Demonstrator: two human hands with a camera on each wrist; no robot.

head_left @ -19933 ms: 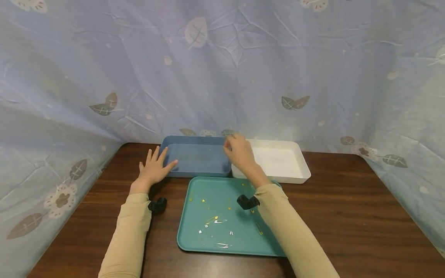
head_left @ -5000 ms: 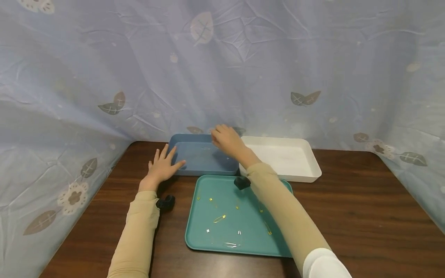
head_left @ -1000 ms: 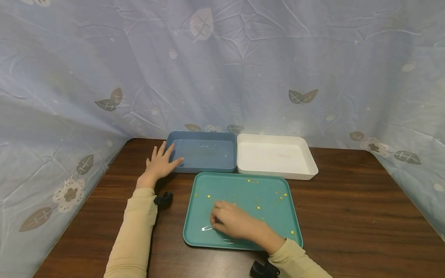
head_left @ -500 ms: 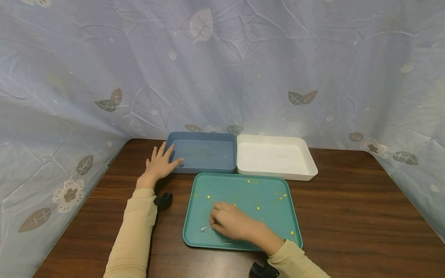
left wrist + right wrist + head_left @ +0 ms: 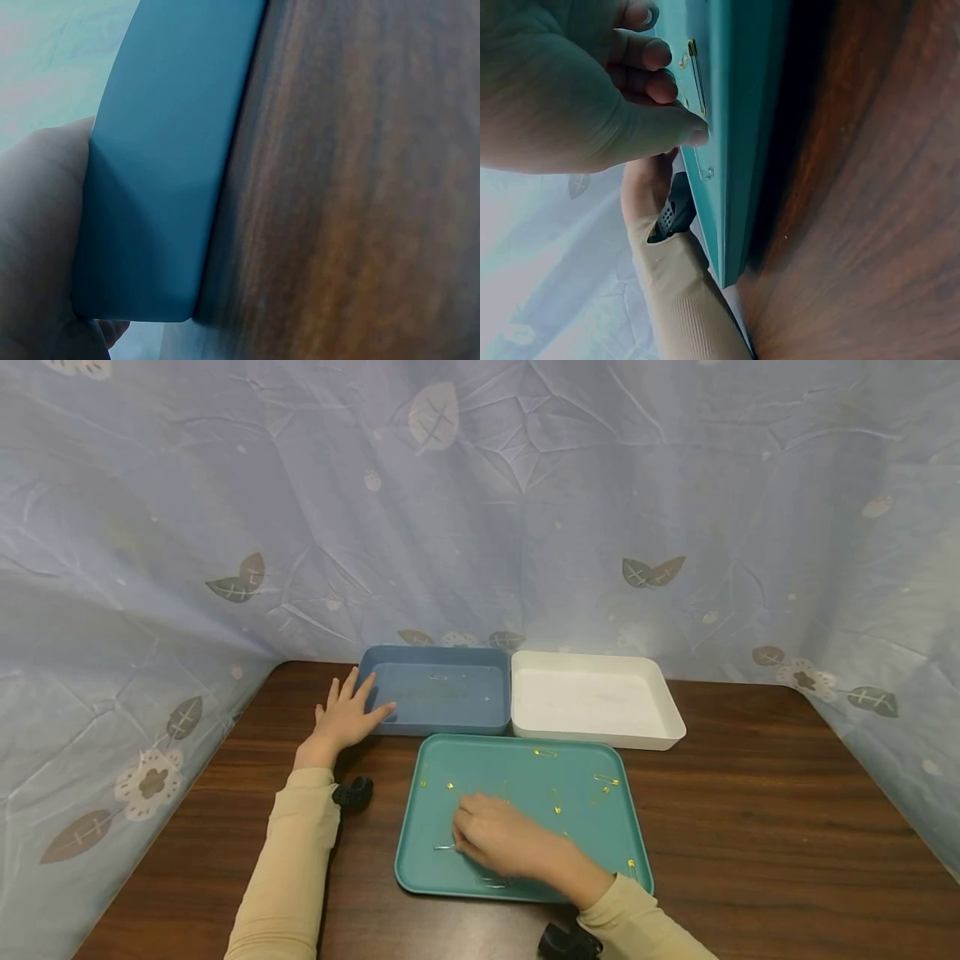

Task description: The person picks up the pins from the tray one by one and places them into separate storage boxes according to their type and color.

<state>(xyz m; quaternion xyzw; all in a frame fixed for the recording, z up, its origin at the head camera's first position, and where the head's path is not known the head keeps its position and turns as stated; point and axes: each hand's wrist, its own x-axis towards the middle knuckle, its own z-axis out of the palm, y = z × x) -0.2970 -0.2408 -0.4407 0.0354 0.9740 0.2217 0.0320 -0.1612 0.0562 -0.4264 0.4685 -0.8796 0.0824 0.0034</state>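
Dark wood tabletop (image 5: 765, 827), patterned cloth (image 5: 480, 527) behind. Left hand (image 5: 342, 723) spread wide at blue tray (image 5: 442, 728); right hand (image 5: 498, 837) pinching silver safety pin (image 5: 443, 847) in teal tray (image 5: 487, 762). Likely light, stiff, slippery; best pinched mid-length.

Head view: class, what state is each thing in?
Left hand: fingers spread, at the left edge of the blue tray.
Right hand: pinching a silver safety pin over the green tray.
Blue tray: open-topped, small silver pins inside.
White tray: open-topped, beside the blue tray.
Green tray: lying flat.
Gold safety pins: scattered on the green tray; too small to tell if fastened.
Patterned cloth: hanging, creased.
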